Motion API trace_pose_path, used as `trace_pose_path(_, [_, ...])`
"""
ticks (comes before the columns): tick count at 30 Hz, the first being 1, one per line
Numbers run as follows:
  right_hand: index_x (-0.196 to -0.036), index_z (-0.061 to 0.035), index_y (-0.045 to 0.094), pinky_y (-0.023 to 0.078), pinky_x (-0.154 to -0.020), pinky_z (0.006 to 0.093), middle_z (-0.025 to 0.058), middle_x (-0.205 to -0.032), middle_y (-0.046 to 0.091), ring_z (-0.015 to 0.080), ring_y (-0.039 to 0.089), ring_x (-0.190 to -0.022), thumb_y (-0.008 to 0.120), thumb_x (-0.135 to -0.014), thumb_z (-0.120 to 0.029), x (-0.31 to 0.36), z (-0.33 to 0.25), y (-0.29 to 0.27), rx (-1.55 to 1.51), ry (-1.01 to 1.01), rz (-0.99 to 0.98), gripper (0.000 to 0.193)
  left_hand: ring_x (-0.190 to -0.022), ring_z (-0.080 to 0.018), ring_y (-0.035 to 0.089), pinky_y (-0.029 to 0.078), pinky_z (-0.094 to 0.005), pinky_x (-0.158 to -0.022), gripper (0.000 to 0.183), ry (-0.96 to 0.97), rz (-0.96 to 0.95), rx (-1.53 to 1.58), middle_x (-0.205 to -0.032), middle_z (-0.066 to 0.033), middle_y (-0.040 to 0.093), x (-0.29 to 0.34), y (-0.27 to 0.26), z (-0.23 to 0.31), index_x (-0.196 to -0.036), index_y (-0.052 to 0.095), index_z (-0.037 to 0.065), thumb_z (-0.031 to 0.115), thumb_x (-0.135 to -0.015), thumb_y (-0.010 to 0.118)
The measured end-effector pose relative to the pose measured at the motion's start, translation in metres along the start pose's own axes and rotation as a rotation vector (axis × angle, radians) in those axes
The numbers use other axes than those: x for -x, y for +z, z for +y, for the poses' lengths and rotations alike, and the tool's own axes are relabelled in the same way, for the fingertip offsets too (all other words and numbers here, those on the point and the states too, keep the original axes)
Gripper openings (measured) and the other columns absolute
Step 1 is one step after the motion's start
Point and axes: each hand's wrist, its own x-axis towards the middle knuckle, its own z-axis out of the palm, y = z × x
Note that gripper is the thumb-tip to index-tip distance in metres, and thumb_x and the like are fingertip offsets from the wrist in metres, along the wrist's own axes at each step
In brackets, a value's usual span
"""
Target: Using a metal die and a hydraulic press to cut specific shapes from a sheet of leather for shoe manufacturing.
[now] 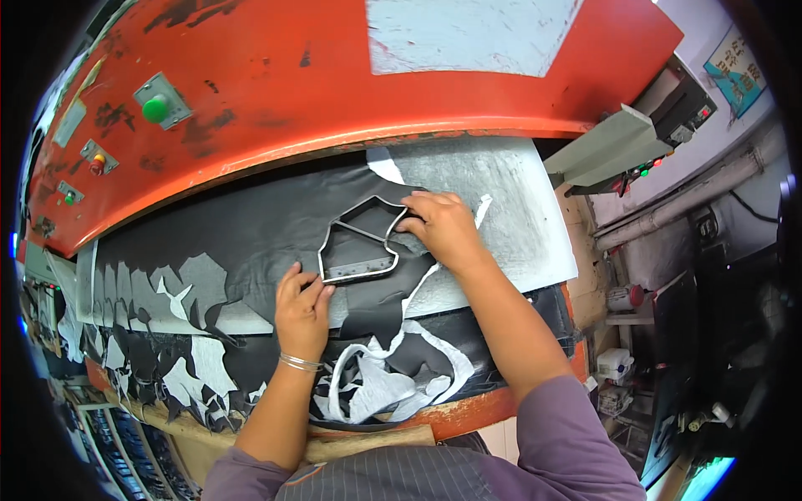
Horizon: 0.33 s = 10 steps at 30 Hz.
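Purple sleeves frame the lower edge, both forearms reaching forward over a worn work surface. Left hand, a thin metal bangle at its wrist, lies palm down with fingers loosely extended, flattening the black sheet material just below the lower left corner of a steel cutting die; it grasps nothing. Right hand arches from the right, fingertips curled over the die's upper right rim, pinching it lightly. Die: an open metal outline, irregular in shape, with an inner crossbar, resting flat on the black sheet at the centre of the bed. Sheet: matte, leather-like, pierced with cut-out holes that expose a pale grey underlay. Offcut strips, black with white backing, curl near the front edge. Above arches a chipped orange press head bearing a green button.
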Motion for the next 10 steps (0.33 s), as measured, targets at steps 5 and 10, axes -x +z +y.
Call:
trace_pose_path(5, [-0.095, -0.0062, 0.07, 0.049, -0.081, 0.0356, 0.013, -0.097, 0.071, 0.026, 0.066, -0.084, 0.075, -0.073, -0.027, -0.001, -0.013, 0.0, 0.142, -0.021, 0.066, 0.031, -0.109, -0.0325, 0.061, 0.049, -0.039, -0.089, 0.009, -0.002, 0.031, -0.029, -0.09, -0.01, 0.065, -0.002, -0.003, 0.004, -0.084, 0.069, 0.0, 0.005, -0.078, 0.072])
trace_pose_path(10, [-0.097, -0.0059, 0.07, 0.05, -0.079, 0.0336, 0.0142, -0.095, 0.071, 0.0249, 0.067, -0.081, 0.074, -0.073, -0.03, -0.003, -0.017, -0.002, 0.192, -0.047, 0.054, 0.033, -0.109, -0.0327, 0.061, 0.05, -0.0383, -0.089, 0.01, 0.012, 0.042, -0.006, -0.091, -0.0105, 0.066, -0.001, -0.002, -0.002, -0.085, 0.069, -0.001, 0.005, -0.078, 0.073])
